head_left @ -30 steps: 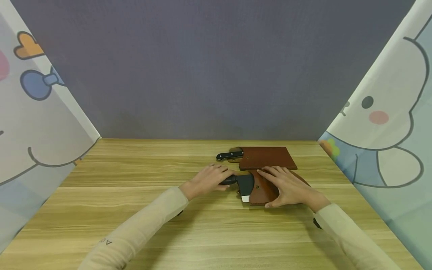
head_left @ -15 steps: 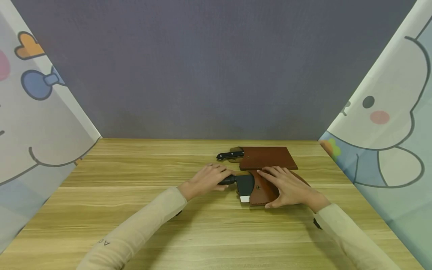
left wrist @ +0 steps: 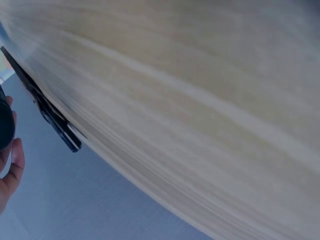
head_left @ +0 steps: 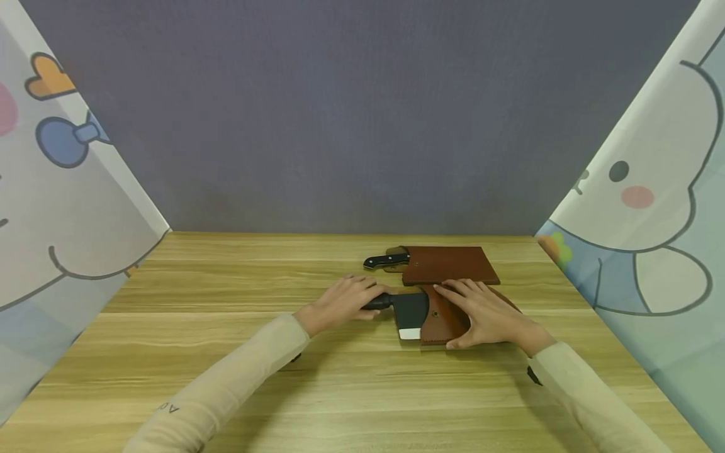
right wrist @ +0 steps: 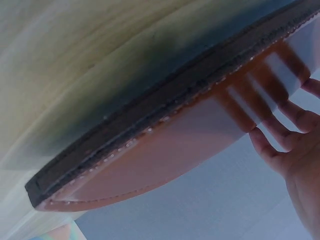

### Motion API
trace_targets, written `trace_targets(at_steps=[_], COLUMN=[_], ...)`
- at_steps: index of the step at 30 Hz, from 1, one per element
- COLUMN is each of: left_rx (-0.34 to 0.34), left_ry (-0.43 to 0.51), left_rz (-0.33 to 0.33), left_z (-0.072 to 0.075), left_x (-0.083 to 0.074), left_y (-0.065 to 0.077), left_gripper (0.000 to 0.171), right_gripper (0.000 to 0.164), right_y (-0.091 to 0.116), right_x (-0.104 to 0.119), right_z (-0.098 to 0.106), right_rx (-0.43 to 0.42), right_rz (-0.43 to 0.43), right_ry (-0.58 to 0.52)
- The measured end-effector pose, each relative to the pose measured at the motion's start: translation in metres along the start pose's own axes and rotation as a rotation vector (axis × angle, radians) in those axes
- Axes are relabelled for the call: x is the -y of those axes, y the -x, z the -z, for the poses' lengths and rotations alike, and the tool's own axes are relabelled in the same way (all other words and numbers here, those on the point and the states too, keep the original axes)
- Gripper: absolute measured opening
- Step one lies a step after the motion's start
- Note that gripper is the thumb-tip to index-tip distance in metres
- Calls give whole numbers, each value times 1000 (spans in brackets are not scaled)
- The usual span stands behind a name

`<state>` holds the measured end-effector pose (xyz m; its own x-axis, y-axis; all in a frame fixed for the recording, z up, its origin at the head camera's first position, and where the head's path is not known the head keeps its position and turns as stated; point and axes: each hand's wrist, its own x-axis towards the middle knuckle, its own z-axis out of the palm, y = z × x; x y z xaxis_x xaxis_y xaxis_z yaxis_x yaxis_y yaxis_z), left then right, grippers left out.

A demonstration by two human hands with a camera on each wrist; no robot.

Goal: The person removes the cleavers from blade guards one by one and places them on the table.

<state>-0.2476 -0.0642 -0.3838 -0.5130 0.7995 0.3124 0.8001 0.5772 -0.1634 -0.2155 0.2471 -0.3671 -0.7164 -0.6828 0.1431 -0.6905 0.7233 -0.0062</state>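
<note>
In the head view my left hand (head_left: 343, 304) grips the black handle (head_left: 377, 302) of a cleaver (head_left: 410, 312). Its dark blade, with a bright strip along the near edge, lies partly inside a brown leather sheath (head_left: 441, 322); the rest of the blade is hidden there. My right hand (head_left: 491, 318) rests spread over that sheath, thumb near the front edge. Seen from the right wrist, the fingertips (right wrist: 254, 131) press on the sheath's glossy face. In the left wrist view, fingers (left wrist: 15, 162) show beside the dark round handle end at the left edge.
Just behind lies a second brown leather sheath (head_left: 450, 265) with a knife in it, its black riveted handle (head_left: 387, 260) pointing left. A grey panel (head_left: 351, 126) stands behind the wooden table (head_left: 226, 283). Cartoon-printed panels flank both sides.
My left hand has shifted slightly left with the cleaver, so a bit more of its blade shows outside the sheath. The right hand stays almost still on the sheath.
</note>
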Motion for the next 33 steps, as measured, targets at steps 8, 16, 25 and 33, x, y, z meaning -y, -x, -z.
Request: trace_targets(at_steps=[8, 16, 25, 33], left_rx=[-17, -34, -66, -50], left_ry=[41, 73, 104, 110], left_rz=[-9, -16, -18, -13], left_z=[1, 0, 1, 2], left_x=[4, 7, 10, 12], left_y=[5, 8, 14, 18], left_gripper=[49, 46, 44, 45], right_gripper=[105, 105, 105, 105], right_y=[1, 2, 3, 4], right_x=[-2, -4, -6, -5], right_z=[0, 0, 0, 1], right_rx=[-3, -10, 1, 21], right_rz=[-7, -4, -26, -41], right_ry=[0, -2, -11, -28])
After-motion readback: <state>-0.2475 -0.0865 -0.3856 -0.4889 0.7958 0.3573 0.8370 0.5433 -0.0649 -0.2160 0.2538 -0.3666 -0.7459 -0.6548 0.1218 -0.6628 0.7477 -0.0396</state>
